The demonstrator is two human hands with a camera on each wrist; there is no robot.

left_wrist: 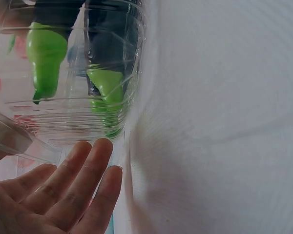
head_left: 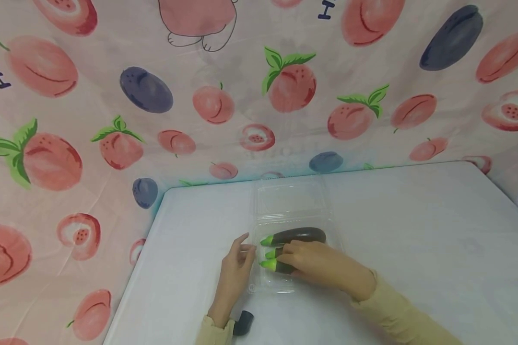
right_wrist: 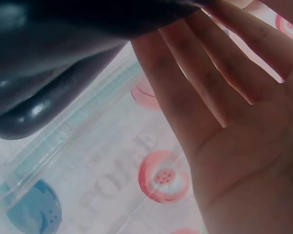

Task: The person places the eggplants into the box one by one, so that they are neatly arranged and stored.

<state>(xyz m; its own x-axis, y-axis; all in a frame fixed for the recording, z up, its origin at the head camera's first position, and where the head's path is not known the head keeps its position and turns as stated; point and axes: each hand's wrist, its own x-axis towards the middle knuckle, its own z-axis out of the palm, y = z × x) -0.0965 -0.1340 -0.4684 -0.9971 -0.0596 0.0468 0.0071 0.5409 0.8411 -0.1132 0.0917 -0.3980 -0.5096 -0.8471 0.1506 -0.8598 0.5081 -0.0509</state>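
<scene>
A clear plastic clamshell box [head_left: 277, 286] lies with its lid [head_left: 291, 197] folded back. Three dark eggplants with bright green stem ends are at the box: a back eggplant [head_left: 302, 234], a middle eggplant [head_left: 278, 251] mostly covered by my hand, and a front eggplant [head_left: 284, 267]. My right hand [head_left: 315, 263] reaches over from the right and grips the front eggplant; its fingertips are hidden behind dark eggplant skin in the right wrist view. My left hand [head_left: 236, 268] is at the box's left side, its relaxed fingers [left_wrist: 90, 170] right at the ribbed plastic wall.
A white-covered table [head_left: 414, 230] extends on both sides of the box. Behind it and at the left hangs a peach-print cloth [head_left: 224, 67]. A small black object [head_left: 243, 323] sits by my left sleeve [head_left: 216, 331].
</scene>
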